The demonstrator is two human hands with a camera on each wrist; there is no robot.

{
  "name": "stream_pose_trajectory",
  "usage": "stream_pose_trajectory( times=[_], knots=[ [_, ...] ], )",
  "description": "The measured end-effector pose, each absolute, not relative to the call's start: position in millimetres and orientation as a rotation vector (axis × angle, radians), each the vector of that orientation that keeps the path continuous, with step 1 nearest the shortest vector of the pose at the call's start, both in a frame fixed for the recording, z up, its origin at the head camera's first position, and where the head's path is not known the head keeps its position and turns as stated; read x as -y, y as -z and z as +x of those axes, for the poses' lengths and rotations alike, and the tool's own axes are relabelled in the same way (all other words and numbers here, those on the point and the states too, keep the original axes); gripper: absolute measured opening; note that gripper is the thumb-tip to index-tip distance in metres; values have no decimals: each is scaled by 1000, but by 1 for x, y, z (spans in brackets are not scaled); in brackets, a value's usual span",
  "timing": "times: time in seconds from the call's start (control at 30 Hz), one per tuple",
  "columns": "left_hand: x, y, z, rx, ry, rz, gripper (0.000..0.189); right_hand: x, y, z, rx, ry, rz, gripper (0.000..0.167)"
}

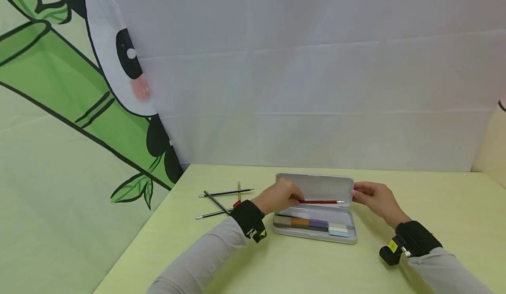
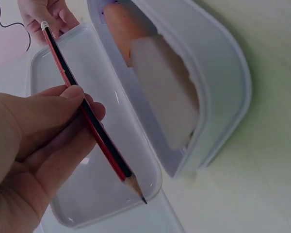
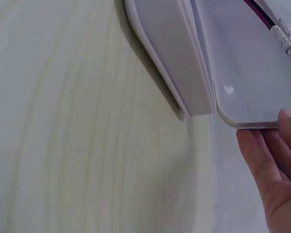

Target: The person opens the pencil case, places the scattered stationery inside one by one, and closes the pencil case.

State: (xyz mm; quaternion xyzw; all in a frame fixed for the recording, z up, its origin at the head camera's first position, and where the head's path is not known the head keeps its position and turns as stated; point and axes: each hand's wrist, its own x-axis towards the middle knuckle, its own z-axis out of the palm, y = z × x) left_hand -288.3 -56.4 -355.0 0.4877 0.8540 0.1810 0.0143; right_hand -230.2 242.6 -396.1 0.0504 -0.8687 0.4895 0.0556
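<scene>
A red-and-black striped pencil [image 1: 322, 202] lies between the thumb and fingers of my left hand [image 1: 278, 196], which pinches it over the opened pencil case. In the left wrist view the pencil [image 2: 89, 109] has its sharpened tip toward the lower right and its white end up. With thumb and fingertips, my right hand [image 1: 377, 201] holds the right edge of the raised lid [image 1: 310, 186]. The pale case's lower tray [image 1: 312, 237] rests on the table and contains a white block [image 1: 337, 229] and orange, purple and brownish pieces. The right wrist view shows the lid [image 3: 250, 92] against the fingers.
Left of the case, several dark pencils [image 1: 225, 193] lie crossed on the yellowish table [image 1: 316, 267], with a yellowish one [image 1: 239, 188] among them. A small red item [image 1: 236, 204] shows beside the left wrist. Behind the table hangs a printed cloth [image 1: 316, 87].
</scene>
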Motion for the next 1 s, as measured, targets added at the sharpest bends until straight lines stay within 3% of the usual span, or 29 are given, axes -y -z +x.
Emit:
stream_pose_trajectory(
  times=[1.0],
  knots=[
    [40,387,-294,-2580,-417,1542,13,-247,402,-234,2589,-1552,173,39]
  ],
)
